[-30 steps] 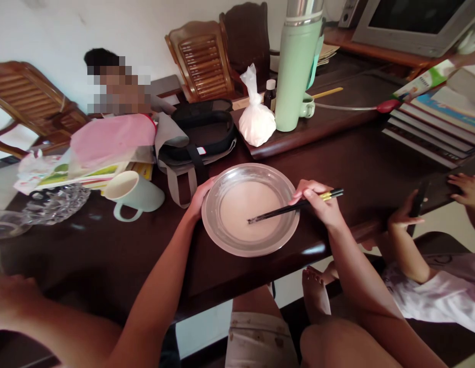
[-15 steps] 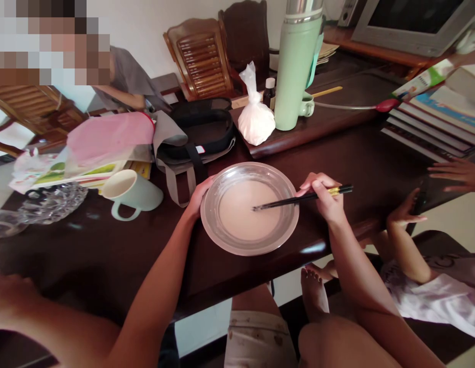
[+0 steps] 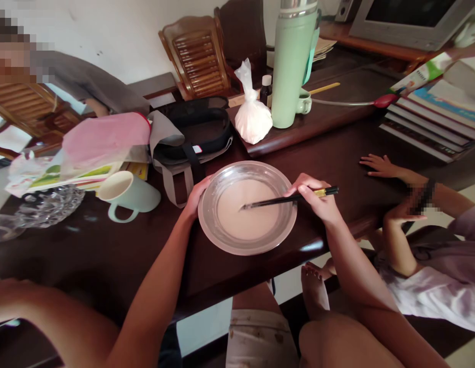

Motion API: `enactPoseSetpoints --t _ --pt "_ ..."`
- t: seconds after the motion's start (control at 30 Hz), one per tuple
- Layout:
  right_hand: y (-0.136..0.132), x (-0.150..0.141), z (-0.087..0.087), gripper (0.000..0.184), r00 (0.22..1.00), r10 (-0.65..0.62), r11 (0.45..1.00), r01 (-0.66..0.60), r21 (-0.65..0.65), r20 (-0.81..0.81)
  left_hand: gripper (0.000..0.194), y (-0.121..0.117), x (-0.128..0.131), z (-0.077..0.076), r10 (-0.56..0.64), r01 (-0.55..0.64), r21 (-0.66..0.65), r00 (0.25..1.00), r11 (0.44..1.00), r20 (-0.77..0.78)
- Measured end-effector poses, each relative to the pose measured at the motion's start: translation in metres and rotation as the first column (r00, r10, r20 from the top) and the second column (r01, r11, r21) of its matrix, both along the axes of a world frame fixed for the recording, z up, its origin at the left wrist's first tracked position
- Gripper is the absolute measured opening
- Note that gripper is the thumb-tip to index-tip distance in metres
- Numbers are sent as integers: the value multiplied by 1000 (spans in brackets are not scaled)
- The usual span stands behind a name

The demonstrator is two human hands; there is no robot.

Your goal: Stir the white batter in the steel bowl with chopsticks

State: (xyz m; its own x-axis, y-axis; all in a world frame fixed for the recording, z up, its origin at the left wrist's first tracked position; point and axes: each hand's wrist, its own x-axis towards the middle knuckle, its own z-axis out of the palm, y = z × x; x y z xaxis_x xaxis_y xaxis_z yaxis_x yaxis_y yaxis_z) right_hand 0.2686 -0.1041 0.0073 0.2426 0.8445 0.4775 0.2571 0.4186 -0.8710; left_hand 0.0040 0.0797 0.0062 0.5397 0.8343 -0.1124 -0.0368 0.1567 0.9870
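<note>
A wide metal bowl (image 3: 248,247) stands on the dark table and holds a pale, smooth batter-like liquid (image 3: 237,225). My left hand (image 3: 196,198) grips the bowl's left rim, its fingers partly hidden behind the edge. In my right hand (image 3: 316,197) is a pair of black chopsticks (image 3: 274,201) with gold bands, held over the right rim. Their tips dip into the liquid near the middle of the bowl. Behind the bowl, a knotted clear bag of white powder (image 3: 253,120) sits on a raised board.
A tall green thermos (image 3: 293,71) stands beside the bag. Left of the bowl are a light mug (image 3: 136,197), a glass dish (image 3: 51,204) and a grey-black bag (image 3: 191,135). Books (image 3: 432,122) are stacked at right. Another person's hand (image 3: 381,166) rests on the table's right side.
The chopsticks and my right hand have shifted left over the bowl. At right, another person's hand has reached farther onto the table. The person at the back left has moved left.
</note>
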Motion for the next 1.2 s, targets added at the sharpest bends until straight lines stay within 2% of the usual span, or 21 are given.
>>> enactPoseSetpoints --t 0.07,0.13,0.23,0.3,0.37,0.43,0.53,0.6,0.67,0.73,0.83,0.9,0.97,1.03,1.13,1.2 --pt "0 0 0 23 997 -58 997 60 38 -59 36 0 0 0 -1 1 -2 1000 1000 5" --pt "0 1 -1 24 991 -44 998 50 45 -128 36 0 0 0 -2 2 2 1000 1000 6" --pt "0 1 0 24 999 29 1000 -29 -5 -24 36 1 -1 -1 7 -7 10 1000 1000 1" --pt "0 0 0 23 1000 -10 1000 10 -5 23 36 2 -1 -2 20 -20 8 1000 1000 -4" --pt "0 1 0 24 996 -62 998 63 20 -56 37 2 -1 -2 24 -24 2 1000 1000 -11" --pt "0 1 -1 25 991 -50 999 52 13 -122 37 1 -1 -1 17 -17 -4 1000 1000 -13" --pt "0 0 0 25 1000 7 1000 -8 -26 -6 37 1 -1 0 17 -17 -4 1000 1000 -4" --pt "0 1 0 24 999 -28 1000 28 -10 32 37 0 -1 0 22 -22 -3 1000 1000 -2" --pt "0 1 -1 24 997 -60 998 62 31 -54 37 0 -1 0 18 -18 -6 1000 1000 1" --pt "0 1 -1 24 992 -26 998 32 45 -126 37 0 -1 0 6 -6 -7 1000 1000 2" --pt "1 0 -1 23 1000 17 1000 -17 9 -17 38 1 -1 0 8 -8 4 1000 1000 2" --pt "1 1 -1 23 999 -51 999 51 12 20 38 1 -1 0 12 -12 0 1000 1000 5" --pt "1 1 -1 25 991 -113 993 115 29 -65 38 1 -1 0 9 -9 -12 1000 1000 9" --pt "0 1 -1 26 986 -91 995 96 24 -141 37 1 -1 -1 2 -2 -15 1000 1000 13" --pt "0 0 -1 24 1000 -8 1000 8 -4 -27 37 2 -1 -2 11 -11 0 1000 1000 14" --pt "1 1 0 22 998 -53 999 53 -1 37 37 2 -1 -3 22 -22 5 1000 1000 9"
